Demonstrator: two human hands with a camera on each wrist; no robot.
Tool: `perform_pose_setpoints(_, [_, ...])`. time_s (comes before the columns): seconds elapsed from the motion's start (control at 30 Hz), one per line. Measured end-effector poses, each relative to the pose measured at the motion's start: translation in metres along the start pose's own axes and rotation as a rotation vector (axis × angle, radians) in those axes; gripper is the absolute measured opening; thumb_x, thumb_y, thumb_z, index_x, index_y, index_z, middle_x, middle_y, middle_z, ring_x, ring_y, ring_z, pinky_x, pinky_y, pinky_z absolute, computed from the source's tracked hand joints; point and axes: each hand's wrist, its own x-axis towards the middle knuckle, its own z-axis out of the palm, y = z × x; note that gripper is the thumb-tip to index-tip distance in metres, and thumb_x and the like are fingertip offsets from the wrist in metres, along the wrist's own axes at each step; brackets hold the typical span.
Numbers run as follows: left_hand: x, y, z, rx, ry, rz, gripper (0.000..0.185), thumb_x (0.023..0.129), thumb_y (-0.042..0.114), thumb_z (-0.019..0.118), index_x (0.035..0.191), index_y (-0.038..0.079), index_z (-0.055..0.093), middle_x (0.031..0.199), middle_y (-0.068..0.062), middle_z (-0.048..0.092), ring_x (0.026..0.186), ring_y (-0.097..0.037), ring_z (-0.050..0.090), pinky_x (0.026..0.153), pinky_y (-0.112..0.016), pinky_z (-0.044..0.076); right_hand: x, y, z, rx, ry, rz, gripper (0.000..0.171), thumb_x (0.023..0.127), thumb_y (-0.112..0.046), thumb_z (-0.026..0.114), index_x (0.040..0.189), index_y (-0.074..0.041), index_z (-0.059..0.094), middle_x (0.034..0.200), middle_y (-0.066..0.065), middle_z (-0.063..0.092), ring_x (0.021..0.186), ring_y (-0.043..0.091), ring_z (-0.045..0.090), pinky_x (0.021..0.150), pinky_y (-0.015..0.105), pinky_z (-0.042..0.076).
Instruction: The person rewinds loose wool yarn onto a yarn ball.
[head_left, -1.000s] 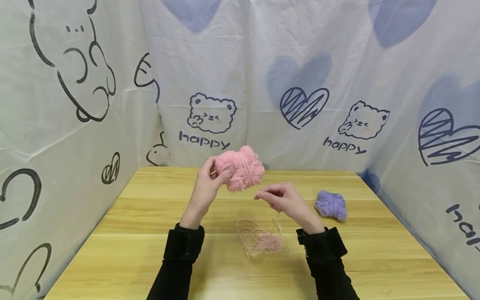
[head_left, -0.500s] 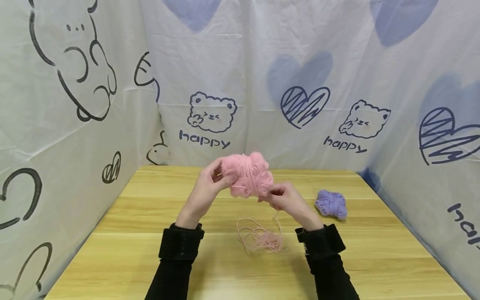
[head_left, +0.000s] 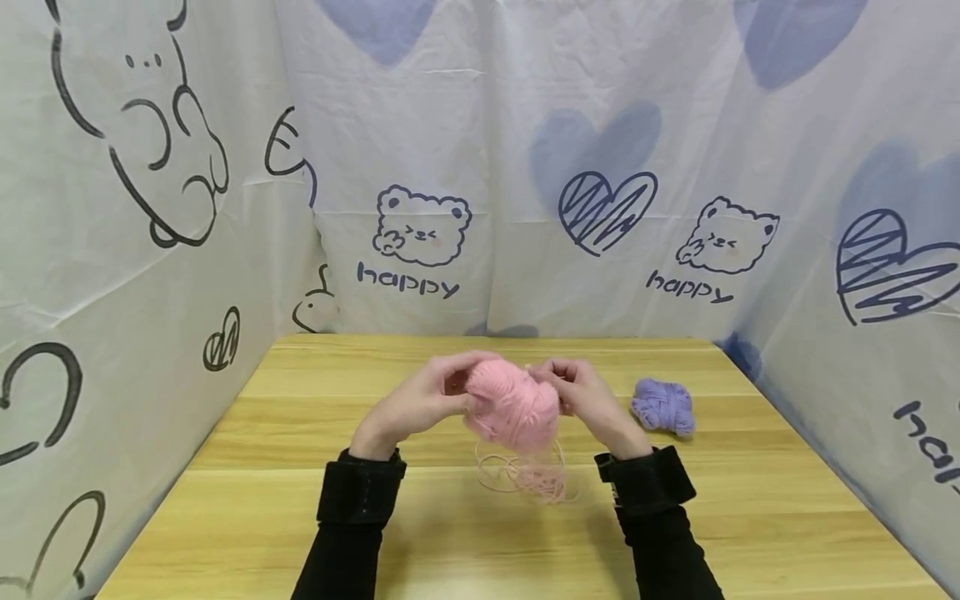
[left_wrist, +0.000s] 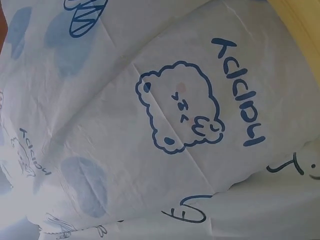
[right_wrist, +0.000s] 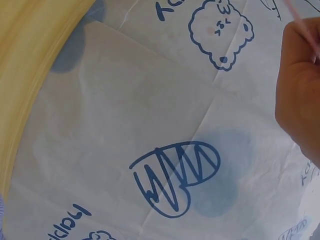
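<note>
In the head view, a pink skein of yarn (head_left: 517, 408) is held above the table, its middle wrapped tightly. My left hand (head_left: 420, 404) grips the skein's left end, thumb in front and fingers over the top. At the upper right of the skein, my right hand (head_left: 592, 400) pinches the pink yarn strand (right_wrist: 298, 17), which the right wrist view shows running past the fingers. Below, a loose tangle of pink yarn (head_left: 543, 483) lies on the table, partly hidden behind the skein. The left wrist view catches almost nothing of the hand.
A purple skein of yarn (head_left: 663, 407) lies to the right of my right hand. Everything rests on a wood-grain table (head_left: 300, 500). White cloth (head_left: 510, 167) printed with hearts and bears closes in the back and both sides.
The skein has come down, tilting and turning toward the right. My right hand has gone from below the skein's right end up to its upper right side. The loose tangle and purple skein stay put.
</note>
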Motion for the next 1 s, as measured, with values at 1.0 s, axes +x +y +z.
perform_pose_setpoints(1.0, [0.009,0.001,0.006,0.263,0.456,-0.104,0.044,0.082,0.007,0.073,0.123,0.005,0.058,0.107,-0.013,0.065,0.087,-0.019,0.061,0.075,-0.024,0.055,-0.019,-0.020,0.005,-0.109,-0.031,-0.219,0.024,0.096,-0.020,0.059,0.105,0.002,0.066,0.064,-0.002,0.043,0.053,0.013,0.036,0.050,0.026,0.035])
